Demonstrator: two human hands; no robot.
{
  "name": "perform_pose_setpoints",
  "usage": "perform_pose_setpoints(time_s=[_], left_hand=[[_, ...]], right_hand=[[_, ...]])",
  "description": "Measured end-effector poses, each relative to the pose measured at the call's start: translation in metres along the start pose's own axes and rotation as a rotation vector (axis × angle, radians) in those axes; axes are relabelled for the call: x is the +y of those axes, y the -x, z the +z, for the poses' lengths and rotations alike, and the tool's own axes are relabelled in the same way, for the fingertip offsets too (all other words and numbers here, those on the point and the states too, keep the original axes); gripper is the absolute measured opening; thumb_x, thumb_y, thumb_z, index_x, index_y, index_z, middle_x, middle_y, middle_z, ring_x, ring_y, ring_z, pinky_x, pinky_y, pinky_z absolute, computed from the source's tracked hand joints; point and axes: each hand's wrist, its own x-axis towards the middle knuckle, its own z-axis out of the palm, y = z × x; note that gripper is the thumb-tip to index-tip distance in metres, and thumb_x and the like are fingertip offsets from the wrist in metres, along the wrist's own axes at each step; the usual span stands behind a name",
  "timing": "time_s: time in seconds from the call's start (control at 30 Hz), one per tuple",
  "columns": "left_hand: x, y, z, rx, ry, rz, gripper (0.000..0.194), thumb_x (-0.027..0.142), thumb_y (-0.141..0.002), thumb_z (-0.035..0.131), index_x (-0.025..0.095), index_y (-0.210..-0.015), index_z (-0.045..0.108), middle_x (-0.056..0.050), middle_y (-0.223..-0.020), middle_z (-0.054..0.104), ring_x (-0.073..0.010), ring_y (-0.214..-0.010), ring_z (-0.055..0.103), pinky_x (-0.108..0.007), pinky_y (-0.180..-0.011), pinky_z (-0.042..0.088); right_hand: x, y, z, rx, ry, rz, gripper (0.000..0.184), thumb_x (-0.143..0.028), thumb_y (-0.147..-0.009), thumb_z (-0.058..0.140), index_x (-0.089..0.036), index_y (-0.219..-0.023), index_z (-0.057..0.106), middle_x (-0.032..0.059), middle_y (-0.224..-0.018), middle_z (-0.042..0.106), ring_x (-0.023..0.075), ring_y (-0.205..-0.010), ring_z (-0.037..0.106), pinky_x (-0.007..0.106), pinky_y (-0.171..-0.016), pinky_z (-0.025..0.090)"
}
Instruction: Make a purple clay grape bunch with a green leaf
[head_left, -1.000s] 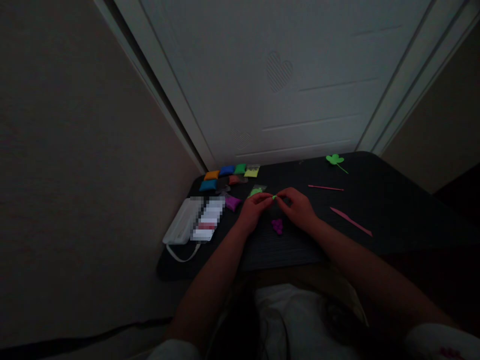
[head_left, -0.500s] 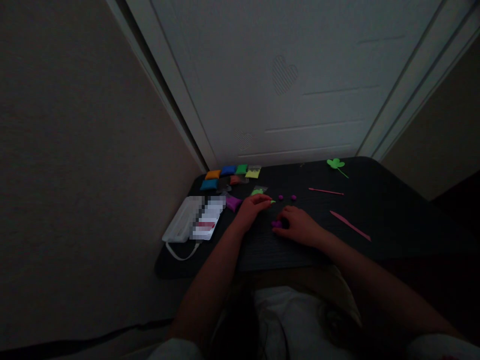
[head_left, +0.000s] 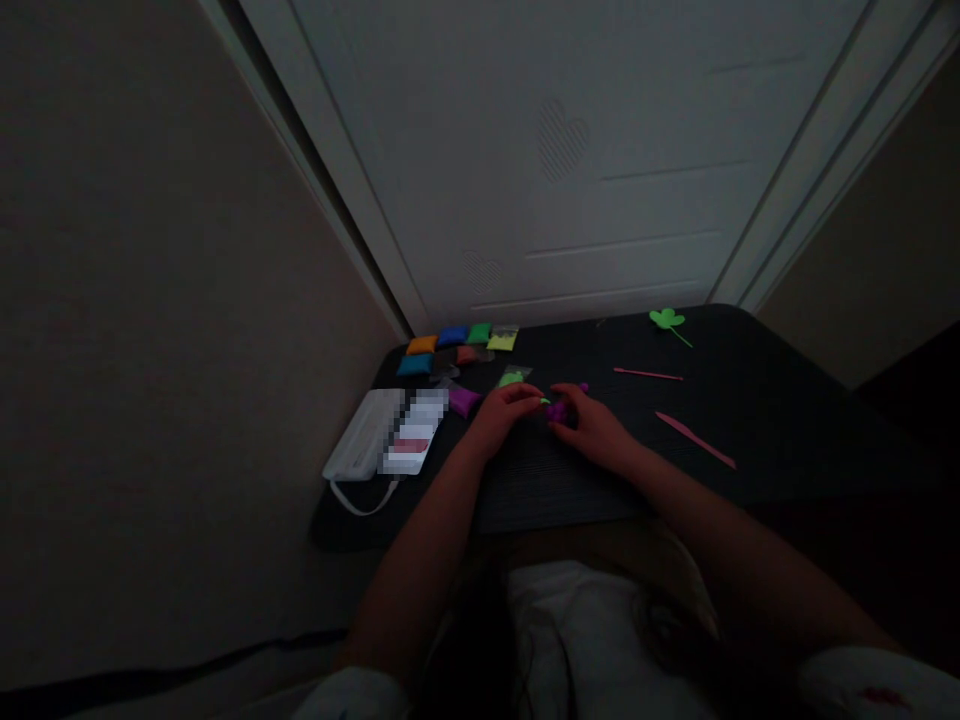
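Observation:
My left hand (head_left: 503,415) is closed in a pinch over the dark table, with a small light-green piece of clay (head_left: 545,401) between its fingertips. Close by on its right, my right hand (head_left: 595,428) curls thumb and fingers around a cluster of purple clay balls (head_left: 556,412). The green piece is very near the cluster; whether they touch I cannot tell. Another purple ball (head_left: 583,387) shows just beyond my right fingers. Behind my left hand lies an opened packet of light-green clay (head_left: 513,377), and a purple clay packet (head_left: 463,400) is to its left.
Several coloured clay packets (head_left: 452,336) lie at the back left of the table (head_left: 525,500). A white case (head_left: 365,435) with a strap is at the left edge. To the right are a thin pink tool (head_left: 649,374), a pink clay knife (head_left: 695,440) and a green clover-shaped piece (head_left: 667,319).
My right hand has moved away from me, bringing the purple cluster up beside the green piece. My left hand has stayed nearly in place. One loose purple ball is now hidden.

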Motion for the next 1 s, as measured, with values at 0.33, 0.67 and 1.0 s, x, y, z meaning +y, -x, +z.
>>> perform_pose_setpoints(time_s=[0.33, 0.67, 1.0], left_hand=[[-0.003, -0.001, 0.000, -0.005, -0.137, 0.015, 0.024, 0.032, -0.063, 0.063, 0.018, -0.083, 0.064, -0.001, -0.081, 0.063, -0.0138, -0.075, 0.054, -0.029, -0.075, 0.038], [-0.005, -0.002, 0.001, 0.027, -0.150, 0.016, 0.025, 0.032, -0.063, 0.063, 0.018, -0.084, 0.065, -0.002, -0.081, 0.063, -0.0157, -0.078, 0.055, -0.031, -0.076, 0.039], [0.036, 0.022, 0.009, 0.089, 0.271, 0.092, 0.015, 0.018, -0.061, 0.066, 0.019, -0.076, 0.065, 0.002, -0.078, 0.062, -0.0101, -0.073, 0.057, -0.026, -0.074, 0.043]], right_hand=[[0.000, -0.001, 0.001, 0.002, -0.014, -0.043, 0.057, -0.026, -0.071, 0.059, -0.020, -0.123, 0.036, 0.0063, -0.101, 0.058, 0.0172, -0.085, 0.056, 0.031, -0.077, 0.042], [0.001, 0.000, 0.002, -0.007, -0.033, -0.043, 0.057, -0.027, -0.071, 0.059, -0.021, -0.123, 0.037, 0.0056, -0.096, 0.059, 0.0166, -0.082, 0.057, 0.031, -0.075, 0.043], [-0.024, 0.017, -0.013, 0.179, -0.040, -0.095, 0.058, -0.020, -0.072, 0.057, -0.022, -0.125, 0.033, 0.0045, -0.097, 0.059, 0.0182, -0.088, 0.056, 0.035, -0.082, 0.042]])
